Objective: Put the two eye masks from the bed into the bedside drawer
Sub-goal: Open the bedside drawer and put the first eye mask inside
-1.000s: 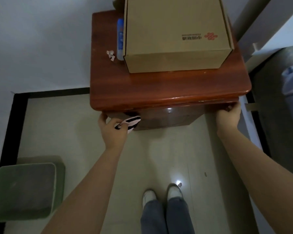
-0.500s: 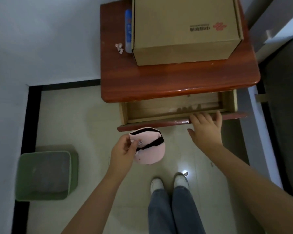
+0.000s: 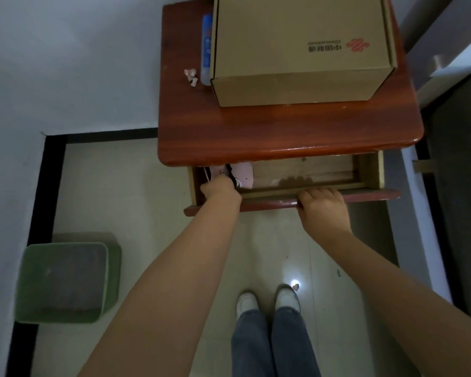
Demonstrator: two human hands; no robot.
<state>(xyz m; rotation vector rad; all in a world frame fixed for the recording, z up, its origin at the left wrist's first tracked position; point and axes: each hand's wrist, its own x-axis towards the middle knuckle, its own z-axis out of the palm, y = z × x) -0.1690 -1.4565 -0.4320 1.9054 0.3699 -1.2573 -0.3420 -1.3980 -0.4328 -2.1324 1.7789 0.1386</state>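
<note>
The bedside drawer point(image 3: 365, 197) of the red-brown nightstand point(image 3: 283, 137) is pulled open, showing a bare wooden bottom. My left hand point(image 3: 220, 190) reaches into its left end and holds a pink eye mask point(image 3: 242, 174) with a black strap, which lies partly under the tabletop edge. My right hand point(image 3: 322, 206) grips the drawer's red front edge near the middle. I cannot tell whether a second mask is in the hand; only one pink bundle shows.
A large cardboard box point(image 3: 299, 47) sits on the nightstand, with a blue tube point(image 3: 207, 50) and paper scraps point(image 3: 191, 76) to its left. A green bin point(image 3: 65, 281) stands on the tiled floor at left. The bed edge point(image 3: 457, 186) is at right. My feet point(image 3: 267, 302) are below.
The drawer went from shut to open. My left hand carried the pink mask from in front of the drawer into its left end. My right hand shifted onto the drawer front.
</note>
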